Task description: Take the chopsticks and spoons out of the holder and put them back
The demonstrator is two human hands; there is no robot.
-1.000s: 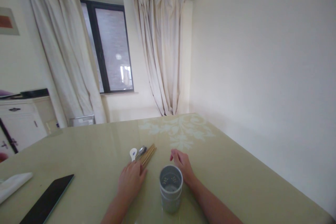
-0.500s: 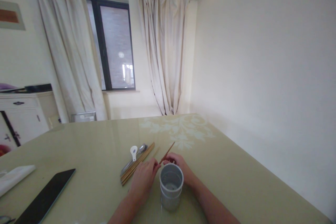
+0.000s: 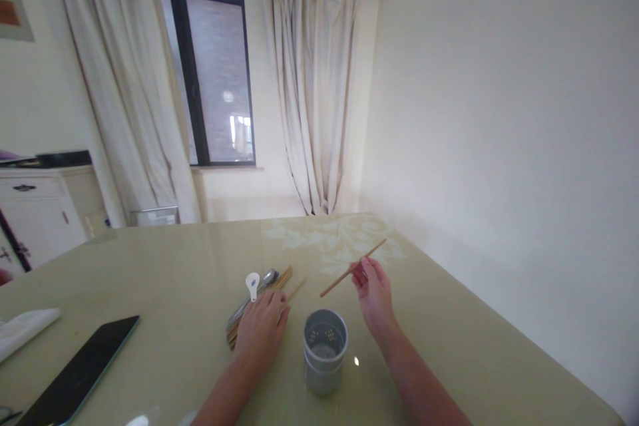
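Chopstick [image 3: 339, 279] is pinched between the thumb and fingers of the right hand [image 3: 372, 289], slanted up to the right in the lower half of the frame, right of centre. At lower centre-left, a chopstick bundle [image 3: 283, 278] is partly covered by the left hand [image 3: 262, 321]; whether it is gripped cannot be told. Beside the bundle, a white spoon [image 3: 252, 283] and a metal spoon [image 3: 270, 276] are seen. A grey cup [image 3: 323, 376] is stood upright between the forearms at bottom centre.
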